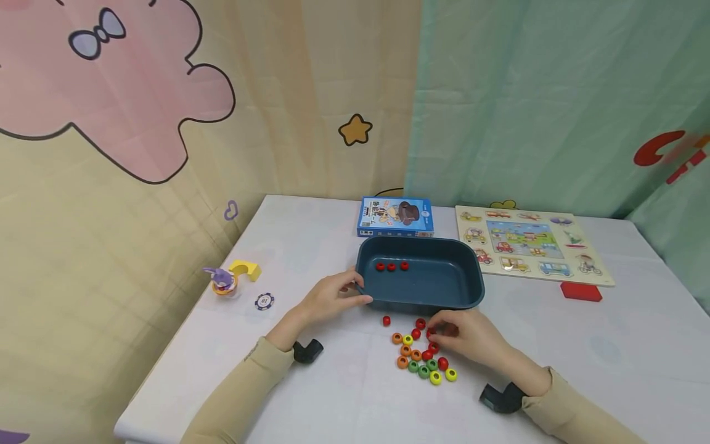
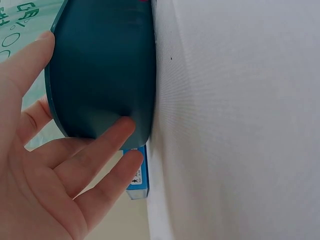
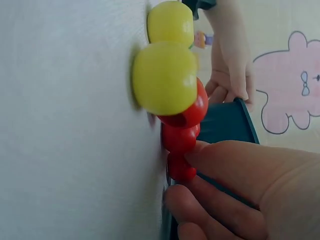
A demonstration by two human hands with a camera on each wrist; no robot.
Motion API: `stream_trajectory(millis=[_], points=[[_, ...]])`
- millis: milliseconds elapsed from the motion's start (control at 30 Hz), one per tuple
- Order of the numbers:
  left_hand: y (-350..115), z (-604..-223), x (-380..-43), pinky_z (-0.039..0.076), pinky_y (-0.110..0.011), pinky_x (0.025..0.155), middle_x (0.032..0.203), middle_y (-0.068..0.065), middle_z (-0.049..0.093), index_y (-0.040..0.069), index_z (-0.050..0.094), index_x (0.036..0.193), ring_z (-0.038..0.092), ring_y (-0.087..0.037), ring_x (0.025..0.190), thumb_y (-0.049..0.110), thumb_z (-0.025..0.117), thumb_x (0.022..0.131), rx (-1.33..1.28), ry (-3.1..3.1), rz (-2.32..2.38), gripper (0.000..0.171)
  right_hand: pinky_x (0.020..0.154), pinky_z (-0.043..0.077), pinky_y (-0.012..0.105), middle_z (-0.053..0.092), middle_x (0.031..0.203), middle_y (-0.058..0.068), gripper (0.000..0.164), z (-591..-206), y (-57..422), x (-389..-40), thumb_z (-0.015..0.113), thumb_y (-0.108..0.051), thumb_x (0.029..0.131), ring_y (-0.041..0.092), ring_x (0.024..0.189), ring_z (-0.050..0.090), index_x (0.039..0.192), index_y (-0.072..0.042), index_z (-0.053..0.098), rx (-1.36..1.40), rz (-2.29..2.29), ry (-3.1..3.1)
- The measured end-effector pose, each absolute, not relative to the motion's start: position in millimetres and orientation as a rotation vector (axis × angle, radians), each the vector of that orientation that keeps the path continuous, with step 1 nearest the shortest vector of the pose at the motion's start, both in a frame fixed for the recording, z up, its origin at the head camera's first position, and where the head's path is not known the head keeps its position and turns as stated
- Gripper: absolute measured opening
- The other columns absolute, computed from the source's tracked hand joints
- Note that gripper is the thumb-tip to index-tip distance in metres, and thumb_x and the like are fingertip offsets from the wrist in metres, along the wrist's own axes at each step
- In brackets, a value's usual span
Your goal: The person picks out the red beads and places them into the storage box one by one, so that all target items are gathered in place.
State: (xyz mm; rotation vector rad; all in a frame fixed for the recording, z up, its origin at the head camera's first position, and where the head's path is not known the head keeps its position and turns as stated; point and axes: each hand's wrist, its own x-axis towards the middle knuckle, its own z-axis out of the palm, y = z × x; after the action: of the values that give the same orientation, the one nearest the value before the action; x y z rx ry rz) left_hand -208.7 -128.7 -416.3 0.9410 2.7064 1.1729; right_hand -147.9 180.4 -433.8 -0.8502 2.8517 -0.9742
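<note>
A dark blue rectangular tray (image 1: 424, 293) stands on the table with three red beads (image 1: 391, 267) in a row inside. My left hand (image 1: 331, 297) grips its left rim; in the left wrist view some fingers lie along the tray's outer wall (image 2: 100, 75). In front of the tray, my right hand (image 1: 471, 336) pinches a red bead (image 3: 181, 167) between thumb and forefinger, low over the table. Around it lie several loose beads: red, orange (image 1: 402, 362), green (image 1: 424, 372) and yellow (image 1: 436, 377). One red bead (image 1: 386, 320) sits apart, nearer the tray.
Behind the tray lies a blue box (image 1: 395, 217). A wooden picture puzzle board (image 1: 532, 243) and a red block (image 1: 580, 291) are at the right. To the left are a yellow arch block (image 1: 246, 269), a small purple figure (image 1: 223, 281) and a round chip (image 1: 264, 301).
</note>
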Motion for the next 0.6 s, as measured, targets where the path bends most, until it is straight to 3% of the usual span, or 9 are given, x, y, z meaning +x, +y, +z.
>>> stream_trajectory(millis=[200,367,600], points=[[-128.3,-416.6,-209.1,0.044,-0.032,0.083,0.124,-0.007,0.052,0.015,0.055,0.100,0.057,-0.010,0.094,0.051,0.058,0.079,0.948,2.706,1.155,0.042,0.055,0.043,0.019,0.054,0.071,-0.021,0.017,-416.9,179.1,-140.5,0.072,-0.028,0.074,-0.002,0.060,0.048,0.090,-0.024,0.065,-0.901,-0.864,2.864],[-129.2,-415.6,-209.7,0.044,-0.032,0.083,0.127,-0.010,0.049,0.016,0.054,0.099,0.058,-0.012,0.094,0.049,0.059,0.080,0.975,2.714,1.159,0.038,0.057,0.046,0.020,0.058,0.078,-0.019,0.019,-372.6,179.8,-144.3,0.072,-0.023,0.075,-0.002,0.064,0.051,0.093,-0.022,0.065,-1.054,-0.899,2.818],[-129.5,-417.3,-210.0,0.044,-0.032,0.083,0.128,-0.009,0.048,0.017,0.054,0.099,0.057,-0.011,0.094,0.051,0.058,0.080,0.972,2.707,1.163,0.038,0.061,0.048,0.023,0.061,0.086,-0.012,0.021,-326.9,172.8,-200.9,0.070,-0.023,0.077,0.002,0.071,0.055,0.096,-0.018,0.063,-1.186,-0.905,2.831]])
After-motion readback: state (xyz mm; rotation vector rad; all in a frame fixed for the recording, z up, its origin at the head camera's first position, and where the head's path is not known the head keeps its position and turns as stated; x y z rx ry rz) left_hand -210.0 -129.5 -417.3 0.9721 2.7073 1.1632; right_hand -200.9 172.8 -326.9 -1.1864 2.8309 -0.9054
